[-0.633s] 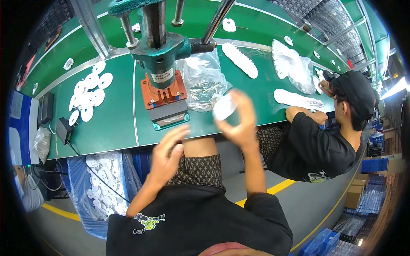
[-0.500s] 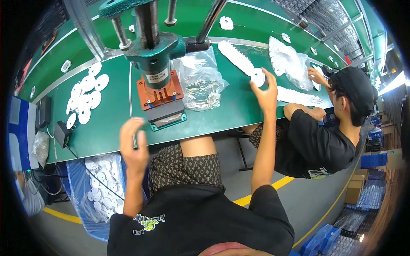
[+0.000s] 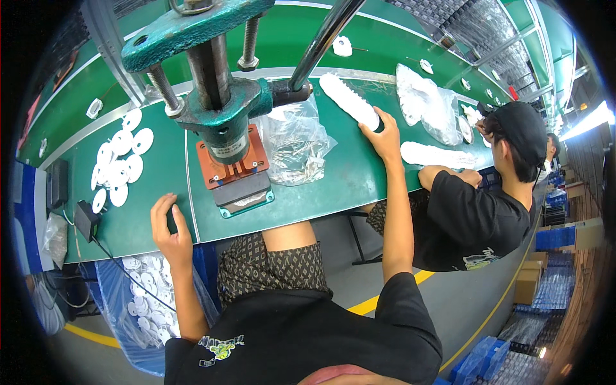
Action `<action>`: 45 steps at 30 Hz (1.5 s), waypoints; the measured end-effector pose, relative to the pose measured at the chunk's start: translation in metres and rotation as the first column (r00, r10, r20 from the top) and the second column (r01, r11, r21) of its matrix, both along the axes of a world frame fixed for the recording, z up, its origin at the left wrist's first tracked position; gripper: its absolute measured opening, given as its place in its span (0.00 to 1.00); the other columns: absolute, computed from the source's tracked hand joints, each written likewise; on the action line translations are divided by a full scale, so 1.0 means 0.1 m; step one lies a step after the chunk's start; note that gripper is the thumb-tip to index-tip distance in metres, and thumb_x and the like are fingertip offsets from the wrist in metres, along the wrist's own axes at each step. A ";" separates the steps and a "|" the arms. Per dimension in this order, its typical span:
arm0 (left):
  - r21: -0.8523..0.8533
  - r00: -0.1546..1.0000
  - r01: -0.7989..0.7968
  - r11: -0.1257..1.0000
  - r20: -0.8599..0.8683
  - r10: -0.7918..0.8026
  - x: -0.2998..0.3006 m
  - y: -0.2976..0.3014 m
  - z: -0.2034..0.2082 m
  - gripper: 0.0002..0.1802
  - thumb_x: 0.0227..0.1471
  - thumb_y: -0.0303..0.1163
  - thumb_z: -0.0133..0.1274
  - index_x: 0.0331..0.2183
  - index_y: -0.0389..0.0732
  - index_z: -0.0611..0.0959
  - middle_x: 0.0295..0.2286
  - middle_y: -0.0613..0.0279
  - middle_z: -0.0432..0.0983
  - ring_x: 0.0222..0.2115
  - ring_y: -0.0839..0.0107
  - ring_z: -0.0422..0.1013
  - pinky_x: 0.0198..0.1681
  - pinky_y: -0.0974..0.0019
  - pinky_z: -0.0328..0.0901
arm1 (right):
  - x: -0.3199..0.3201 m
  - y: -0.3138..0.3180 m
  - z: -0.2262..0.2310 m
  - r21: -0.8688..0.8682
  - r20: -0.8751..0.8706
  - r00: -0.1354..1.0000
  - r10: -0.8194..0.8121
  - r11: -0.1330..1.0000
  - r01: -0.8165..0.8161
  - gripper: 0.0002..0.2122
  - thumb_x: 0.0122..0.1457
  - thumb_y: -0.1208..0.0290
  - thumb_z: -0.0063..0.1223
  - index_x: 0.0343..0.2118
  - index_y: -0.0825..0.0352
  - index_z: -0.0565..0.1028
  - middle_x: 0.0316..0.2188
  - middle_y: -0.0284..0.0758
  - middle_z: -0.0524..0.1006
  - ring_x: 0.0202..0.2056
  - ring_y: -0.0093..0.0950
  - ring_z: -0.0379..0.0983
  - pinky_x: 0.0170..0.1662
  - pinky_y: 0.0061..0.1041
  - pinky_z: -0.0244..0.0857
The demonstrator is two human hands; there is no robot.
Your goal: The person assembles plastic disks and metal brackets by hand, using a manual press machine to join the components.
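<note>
My right hand (image 3: 385,140) is at the near end of a long row of overlapping white discs (image 3: 348,99) on the green bench. Its thumb and fingers close around the end discs. My left hand (image 3: 173,232) is over the bench's front edge, left of the press, with its fingers bent and apart and nothing between them. Between my hands stands a hand press (image 3: 226,125) with a green body, an orange plate and a dark block below. Loose white discs (image 3: 120,172) lie in a group to the left. A clear bag of thin metal pins (image 3: 296,144) lies right of the press.
A co-worker (image 3: 487,183) sits at the right, by another row of white discs (image 3: 436,156) and a plastic bag of white parts (image 3: 427,106). A blue-lined bin (image 3: 115,295) with white discs stands below left. A black adapter (image 3: 87,219) with a cable lies on the bench. A green conveyor (image 3: 269,25) runs behind.
My right hand has moved slightly left and down and closed on the end of the disc row; the end disc now lines up with it. My left hand has moved left and down.
</note>
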State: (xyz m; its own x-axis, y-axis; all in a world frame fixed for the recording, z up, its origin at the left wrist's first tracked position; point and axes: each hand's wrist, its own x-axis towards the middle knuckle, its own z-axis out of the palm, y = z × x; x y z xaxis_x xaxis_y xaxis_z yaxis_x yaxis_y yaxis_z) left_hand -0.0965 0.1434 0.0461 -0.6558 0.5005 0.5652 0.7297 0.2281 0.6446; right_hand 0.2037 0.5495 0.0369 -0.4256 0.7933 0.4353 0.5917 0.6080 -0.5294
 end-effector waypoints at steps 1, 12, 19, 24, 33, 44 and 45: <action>-0.006 1.000 0.003 1.000 -0.005 -0.003 0.00 0.00 0.00 0.09 0.57 0.20 0.49 0.40 0.33 0.80 0.41 0.50 0.77 0.43 0.56 0.74 0.50 0.59 0.65 | -0.01 -0.01 0.01 0.018 0.021 0.999 -0.032 0.999 0.032 0.32 0.46 0.58 0.69 0.52 0.70 0.73 0.50 0.44 0.74 0.53 0.41 0.68 0.58 0.36 0.61; 0.035 0.989 0.060 0.998 0.132 -0.065 0.02 -0.04 0.10 0.10 0.55 0.23 0.52 0.40 0.34 0.81 0.44 0.51 0.76 0.47 0.58 0.72 0.54 0.62 0.62 | -0.03 -0.41 -0.02 0.161 -0.269 0.948 -0.170 0.962 0.218 0.29 0.55 0.69 0.64 0.58 0.74 0.66 0.55 0.48 0.69 0.57 0.43 0.65 0.60 0.37 0.57; -0.252 0.885 -0.326 0.911 -0.420 0.201 -0.84 -0.05 0.04 0.23 0.52 0.25 0.55 0.51 0.34 0.76 0.58 0.43 0.62 0.61 0.42 0.55 0.64 0.48 0.52 | -0.41 -1.99 -0.04 0.099 -0.089 0.996 -0.007 0.995 0.016 0.15 0.56 0.79 0.55 0.47 0.72 0.73 0.47 0.46 0.74 0.51 0.38 0.70 0.55 0.34 0.62; -0.337 0.862 -0.390 0.857 -0.462 0.210 -1.53 -0.31 -0.25 0.21 0.57 0.25 0.50 0.53 0.40 0.76 0.54 0.51 0.71 0.58 0.52 0.63 0.65 0.46 0.50 | -0.67 -2.07 0.15 0.176 -0.320 0.926 0.202 0.973 -0.152 0.09 0.51 0.83 0.58 0.37 0.71 0.78 0.36 0.41 0.79 0.40 0.39 0.76 0.46 0.34 0.69; 0.054 0.979 -0.196 0.979 0.062 0.193 -0.94 -0.11 0.02 0.18 0.65 0.34 0.48 0.53 0.36 0.75 0.48 0.53 0.76 0.44 0.63 0.75 0.51 0.63 0.66 | -1.30 -1.65 0.00 0.000 -0.115 0.955 0.275 0.961 -0.276 0.07 0.53 0.75 0.59 0.34 0.72 0.79 0.35 0.45 0.77 0.40 0.45 0.71 0.46 0.40 0.65; -0.187 0.926 0.283 0.941 0.308 -0.217 -0.15 0.02 0.26 0.19 0.60 0.30 0.49 0.52 0.36 0.76 0.42 0.54 0.75 0.42 0.63 0.72 0.46 0.65 0.66 | -1.06 -2.00 0.14 0.376 -0.222 0.959 0.175 0.923 -0.082 0.06 0.51 0.79 0.62 0.33 0.69 0.82 0.35 0.39 0.79 0.37 0.37 0.74 0.42 0.34 0.67; -0.245 0.930 0.252 0.936 0.330 -0.164 -0.12 0.04 0.31 0.21 0.57 0.32 0.53 0.51 0.36 0.76 0.43 0.53 0.75 0.43 0.61 0.72 0.47 0.63 0.66 | -1.04 -2.05 0.11 0.216 -0.332 0.932 0.146 0.974 -0.076 0.06 0.51 0.80 0.62 0.33 0.69 0.82 0.34 0.39 0.80 0.36 0.37 0.74 0.42 0.32 0.68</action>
